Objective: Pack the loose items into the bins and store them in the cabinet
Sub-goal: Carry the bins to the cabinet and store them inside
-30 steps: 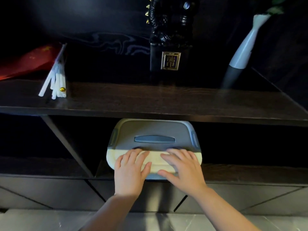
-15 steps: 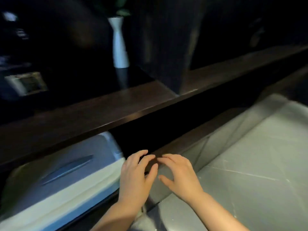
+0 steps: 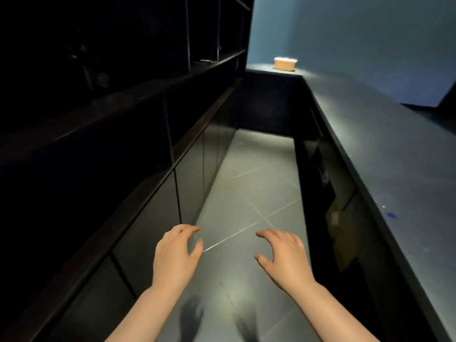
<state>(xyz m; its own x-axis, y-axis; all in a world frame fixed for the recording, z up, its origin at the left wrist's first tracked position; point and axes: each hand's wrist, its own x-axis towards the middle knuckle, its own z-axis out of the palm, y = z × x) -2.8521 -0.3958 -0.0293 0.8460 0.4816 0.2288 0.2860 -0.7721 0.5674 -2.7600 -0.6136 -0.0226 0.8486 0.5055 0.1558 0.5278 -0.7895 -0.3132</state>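
Right, head view, the only one I have: both my hands are out in front of me over the tiled floor, and neither has hold of anything. My left hand hangs with fingers loosely curled, thumb apart, just beside the dark cabinet fronts. My right hand is spread a little wider, fingers bent, empty too.

No bin in sight from here. The cabinet shelves run along my left and they're too dark to read; I can't tell what sits in them. Along my right runs a long grey counter, and at its far end, well apart from me, under a patch of light, sits a small tan box. That's the only container I can make out, and its contents are hidden at this range. Whether it belongs to the job, I can't say.

If it does, I'd guess it's light and fairly stiff, cardboard or thin plastic by the look. I'd take it with both hands on the two short ends, low down, so it stays level.
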